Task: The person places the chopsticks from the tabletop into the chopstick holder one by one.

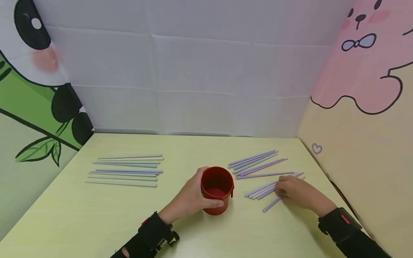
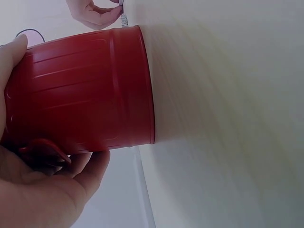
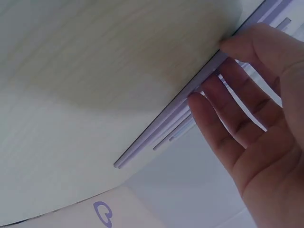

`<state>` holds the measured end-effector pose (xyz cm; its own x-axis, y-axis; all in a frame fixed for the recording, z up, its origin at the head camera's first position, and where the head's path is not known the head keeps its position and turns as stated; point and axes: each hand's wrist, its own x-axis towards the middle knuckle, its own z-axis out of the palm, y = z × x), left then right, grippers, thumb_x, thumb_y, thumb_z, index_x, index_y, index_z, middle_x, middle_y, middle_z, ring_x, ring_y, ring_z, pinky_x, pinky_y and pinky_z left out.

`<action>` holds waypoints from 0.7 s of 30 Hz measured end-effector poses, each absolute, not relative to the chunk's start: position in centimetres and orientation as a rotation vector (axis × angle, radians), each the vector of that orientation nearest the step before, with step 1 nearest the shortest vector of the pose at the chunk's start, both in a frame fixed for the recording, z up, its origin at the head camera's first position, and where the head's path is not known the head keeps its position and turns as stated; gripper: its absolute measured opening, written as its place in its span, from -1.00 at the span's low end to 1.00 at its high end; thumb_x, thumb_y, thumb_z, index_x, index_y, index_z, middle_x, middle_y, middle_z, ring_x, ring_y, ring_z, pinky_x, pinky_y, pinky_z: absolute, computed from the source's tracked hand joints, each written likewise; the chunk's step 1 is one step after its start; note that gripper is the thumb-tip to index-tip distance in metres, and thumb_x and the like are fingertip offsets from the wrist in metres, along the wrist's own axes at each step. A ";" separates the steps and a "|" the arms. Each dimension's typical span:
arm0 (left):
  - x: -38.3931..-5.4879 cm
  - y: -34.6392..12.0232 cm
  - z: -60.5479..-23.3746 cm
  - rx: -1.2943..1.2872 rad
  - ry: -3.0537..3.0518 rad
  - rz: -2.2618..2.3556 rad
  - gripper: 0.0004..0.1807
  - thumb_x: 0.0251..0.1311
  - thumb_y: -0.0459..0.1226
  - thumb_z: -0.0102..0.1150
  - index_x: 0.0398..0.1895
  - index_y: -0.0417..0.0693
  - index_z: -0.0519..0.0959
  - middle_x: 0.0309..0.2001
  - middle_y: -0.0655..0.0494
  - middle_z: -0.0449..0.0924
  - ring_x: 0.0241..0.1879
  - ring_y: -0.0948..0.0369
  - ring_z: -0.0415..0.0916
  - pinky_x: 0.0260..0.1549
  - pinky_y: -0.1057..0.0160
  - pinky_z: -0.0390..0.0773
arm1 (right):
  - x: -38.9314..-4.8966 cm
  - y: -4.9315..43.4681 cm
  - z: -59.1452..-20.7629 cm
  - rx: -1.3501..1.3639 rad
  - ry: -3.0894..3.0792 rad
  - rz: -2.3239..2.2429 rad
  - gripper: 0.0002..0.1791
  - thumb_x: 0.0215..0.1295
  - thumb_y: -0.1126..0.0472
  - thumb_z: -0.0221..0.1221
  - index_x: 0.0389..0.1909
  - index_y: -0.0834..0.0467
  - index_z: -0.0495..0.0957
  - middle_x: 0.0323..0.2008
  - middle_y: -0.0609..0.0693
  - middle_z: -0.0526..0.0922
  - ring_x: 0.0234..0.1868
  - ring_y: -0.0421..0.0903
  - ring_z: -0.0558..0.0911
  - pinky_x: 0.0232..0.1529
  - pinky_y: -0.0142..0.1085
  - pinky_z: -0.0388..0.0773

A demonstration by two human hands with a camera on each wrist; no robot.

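My left hand [image 1: 196,195] grips a small red bucket [image 1: 217,209] from its left side, with the thumb across the front. The bucket stands upright on the table and no contents show in its opening. In the left wrist view, the bucket's wall [image 2: 80,90] fills the space between thumb and fingers. To the right, my right hand [image 1: 295,191] pinches a thin purple stick [image 1: 272,205] that lies low over the table. The right wrist view shows the thumb and fingertips on this purple stick [image 3: 156,126]. Several more pale purple and blue sticks [image 1: 260,191] lie beside and partly under the hand.
Behind the right hand lies another loose group of purple and blue sticks [image 1: 255,161]. Pale blue, grey and whitish sticks [image 1: 126,173] lie in rows on the left of the table [image 1: 64,215]. A white cloth backdrop [image 1: 200,71] and printed side panels [image 1: 361,143] border the table.
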<state>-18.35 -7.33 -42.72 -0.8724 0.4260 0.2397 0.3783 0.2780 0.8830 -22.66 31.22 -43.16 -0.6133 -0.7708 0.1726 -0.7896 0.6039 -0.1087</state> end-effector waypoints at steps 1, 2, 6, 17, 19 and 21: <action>-18.3 -7.3 -42.7 0.781 2.478 1.690 0.03 -0.23 0.05 0.54 0.31 0.13 0.14 0.19 0.20 0.37 0.13 0.15 0.34 -0.14 0.19 0.57 | -22.7 31.1 -43.1 1.335 -2.713 0.260 -0.64 -0.12 0.49 0.33 -0.47 -0.04 0.50 -0.49 -0.22 0.39 -0.45 -0.28 0.34 -0.47 -0.41 0.40; -18.3 -7.3 -42.7 0.783 2.480 1.690 0.03 -0.23 0.05 0.54 0.31 0.13 0.14 0.19 0.20 0.37 0.13 0.14 0.34 -0.13 0.17 0.57 | -22.7 31.0 -43.2 1.343 -2.711 0.253 -0.62 -0.15 0.50 0.32 -0.49 -0.04 0.47 -0.50 -0.22 0.37 -0.47 -0.28 0.32 -0.49 -0.42 0.36; -18.3 -7.3 -42.7 0.788 2.489 1.688 0.02 -0.24 0.05 0.55 0.31 0.14 0.15 0.18 0.21 0.38 0.12 0.15 0.35 -0.11 0.10 0.57 | -22.6 30.7 -43.1 1.334 -2.735 0.204 -0.61 -0.18 0.50 0.31 -0.53 -0.04 0.40 -0.55 -0.24 0.27 -0.51 -0.28 0.27 -0.51 -0.43 0.24; -18.3 -7.2 -42.8 0.786 2.486 1.685 0.01 -0.23 0.03 0.55 0.31 0.14 0.15 0.18 0.22 0.38 0.11 0.15 0.36 -0.13 0.17 0.57 | -21.2 28.5 -38.0 1.282 -2.597 0.295 -0.67 -0.10 0.39 0.21 -0.42 -0.08 0.37 -0.49 -0.26 0.32 -0.49 -0.33 0.30 -0.53 -0.45 0.29; -18.3 -7.3 -42.8 0.783 2.492 1.682 0.01 -0.23 0.03 0.55 0.31 0.14 0.15 0.18 0.21 0.38 0.11 0.15 0.36 -0.13 0.19 0.56 | -21.1 27.4 -36.2 1.254 -2.530 0.374 -0.69 -0.09 0.38 0.18 -0.40 -0.08 0.37 -0.48 -0.26 0.34 -0.48 -0.33 0.33 -0.52 -0.44 0.33; -18.3 -7.4 -42.9 0.779 2.494 1.678 0.02 -0.23 0.04 0.55 0.31 0.14 0.15 0.19 0.20 0.37 0.12 0.15 0.35 -0.14 0.20 0.57 | -21.2 26.2 -34.5 1.230 -2.466 0.477 -0.71 -0.08 0.38 0.15 -0.37 -0.06 0.39 -0.45 -0.26 0.37 -0.46 -0.33 0.38 -0.50 -0.43 0.41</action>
<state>-18.28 -7.37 -42.91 -0.8736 0.4224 0.2415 0.3829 0.2907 0.8769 -21.15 26.23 -34.52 -0.5655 -0.6952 0.4438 -0.8106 0.5678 -0.1435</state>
